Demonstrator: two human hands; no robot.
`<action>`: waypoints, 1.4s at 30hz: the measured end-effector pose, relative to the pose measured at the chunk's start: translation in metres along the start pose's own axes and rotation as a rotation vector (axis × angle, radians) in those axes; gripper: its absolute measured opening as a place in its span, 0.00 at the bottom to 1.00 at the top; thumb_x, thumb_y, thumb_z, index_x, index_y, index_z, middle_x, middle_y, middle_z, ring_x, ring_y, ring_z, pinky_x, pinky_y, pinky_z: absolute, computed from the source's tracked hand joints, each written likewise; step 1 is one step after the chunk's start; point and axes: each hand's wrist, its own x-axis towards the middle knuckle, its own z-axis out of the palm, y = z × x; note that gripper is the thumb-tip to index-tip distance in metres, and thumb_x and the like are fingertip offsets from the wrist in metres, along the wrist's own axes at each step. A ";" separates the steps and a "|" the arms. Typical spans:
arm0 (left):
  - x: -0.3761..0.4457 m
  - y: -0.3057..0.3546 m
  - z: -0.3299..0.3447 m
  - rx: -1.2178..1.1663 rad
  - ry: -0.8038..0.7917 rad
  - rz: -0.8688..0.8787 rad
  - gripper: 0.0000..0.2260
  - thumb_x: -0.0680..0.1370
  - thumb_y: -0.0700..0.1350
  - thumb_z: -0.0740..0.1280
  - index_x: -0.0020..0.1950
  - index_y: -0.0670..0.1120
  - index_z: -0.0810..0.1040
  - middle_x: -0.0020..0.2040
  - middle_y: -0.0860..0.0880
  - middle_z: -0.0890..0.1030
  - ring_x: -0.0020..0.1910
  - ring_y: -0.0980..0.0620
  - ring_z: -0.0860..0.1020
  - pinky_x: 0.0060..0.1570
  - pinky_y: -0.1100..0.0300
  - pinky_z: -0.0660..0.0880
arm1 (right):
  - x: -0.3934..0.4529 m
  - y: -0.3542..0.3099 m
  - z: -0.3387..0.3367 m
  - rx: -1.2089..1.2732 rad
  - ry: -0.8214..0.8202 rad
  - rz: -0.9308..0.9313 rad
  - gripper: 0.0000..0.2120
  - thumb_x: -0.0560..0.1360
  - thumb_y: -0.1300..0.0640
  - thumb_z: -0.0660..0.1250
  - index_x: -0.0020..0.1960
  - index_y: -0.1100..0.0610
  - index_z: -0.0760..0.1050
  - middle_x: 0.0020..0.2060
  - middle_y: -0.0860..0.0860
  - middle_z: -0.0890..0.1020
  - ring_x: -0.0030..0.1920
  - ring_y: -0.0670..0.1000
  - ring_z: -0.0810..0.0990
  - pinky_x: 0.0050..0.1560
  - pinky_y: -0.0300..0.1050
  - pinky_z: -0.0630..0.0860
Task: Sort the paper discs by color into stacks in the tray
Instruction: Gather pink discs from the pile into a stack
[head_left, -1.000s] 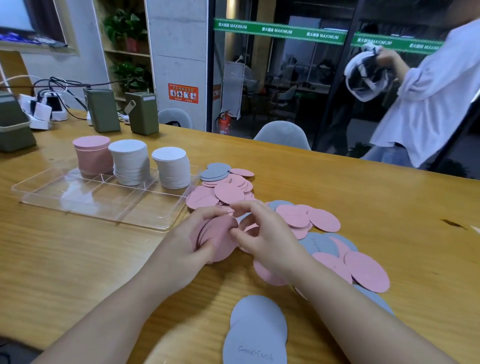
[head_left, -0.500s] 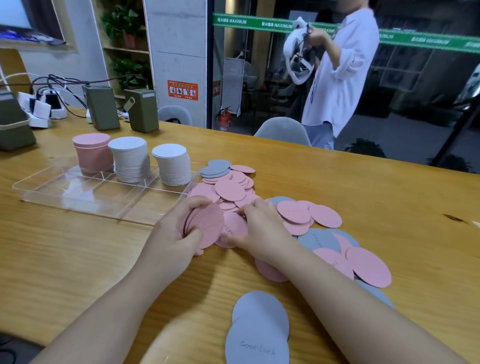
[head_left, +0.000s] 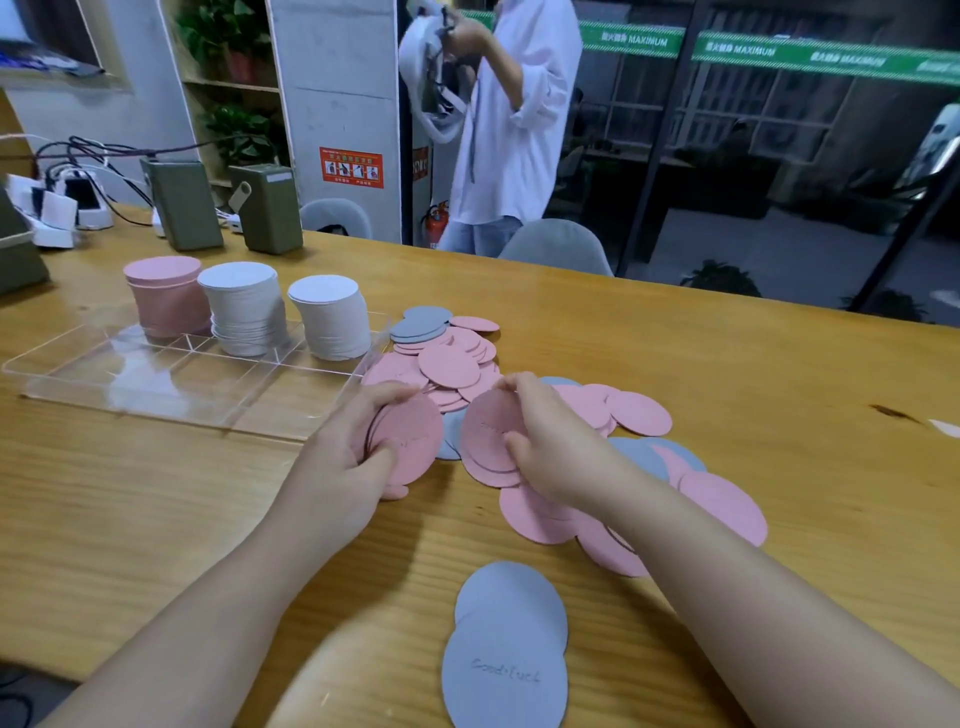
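Note:
A clear tray (head_left: 171, 387) holds a pink stack (head_left: 166, 296), a grey-white stack (head_left: 244, 309) and a white stack (head_left: 330, 317) along its far side. Loose pink and blue-grey discs (head_left: 452, 364) lie spread on the table right of the tray. My left hand (head_left: 343, 457) grips a small upright bundle of pink discs (head_left: 410, 436) by its edges. My right hand (head_left: 550, 441) pinches another few pink discs (head_left: 485, 431) just to the right, lifted off the pile. Two blue-grey discs (head_left: 509, 644) lie near the front edge.
Two green boxes (head_left: 228, 205) and chargers with cables (head_left: 67, 202) stand at the table's back left. A person in a white shirt (head_left: 514, 119) stands behind the table, with grey chairs (head_left: 556, 247) there. Bare wood lies left of my arms and at the right.
My right hand has picked pink discs off the pile and lifted them. The left hand's bundle stays roughly in place. The person behind has walked leftward.

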 end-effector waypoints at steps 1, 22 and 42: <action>0.000 -0.001 0.000 -0.013 -0.004 -0.002 0.28 0.73 0.32 0.59 0.49 0.68 0.77 0.51 0.72 0.73 0.55 0.59 0.75 0.39 0.53 0.82 | -0.002 0.000 0.000 0.044 0.004 -0.036 0.20 0.76 0.68 0.55 0.66 0.56 0.63 0.60 0.53 0.70 0.58 0.49 0.69 0.45 0.34 0.61; -0.009 0.002 0.010 -0.023 -0.214 0.052 0.23 0.72 0.39 0.65 0.54 0.68 0.76 0.56 0.68 0.76 0.55 0.61 0.76 0.38 0.57 0.81 | -0.022 0.013 -0.018 0.098 0.105 -0.044 0.11 0.73 0.54 0.70 0.54 0.50 0.75 0.50 0.42 0.77 0.45 0.43 0.75 0.43 0.29 0.68; 0.030 0.016 0.066 -0.026 -0.205 0.006 0.28 0.72 0.27 0.58 0.47 0.64 0.75 0.54 0.61 0.75 0.53 0.51 0.77 0.31 0.56 0.79 | -0.053 0.028 -0.012 -0.490 0.122 -0.282 0.15 0.73 0.48 0.63 0.32 0.54 0.65 0.24 0.48 0.70 0.28 0.53 0.68 0.25 0.45 0.61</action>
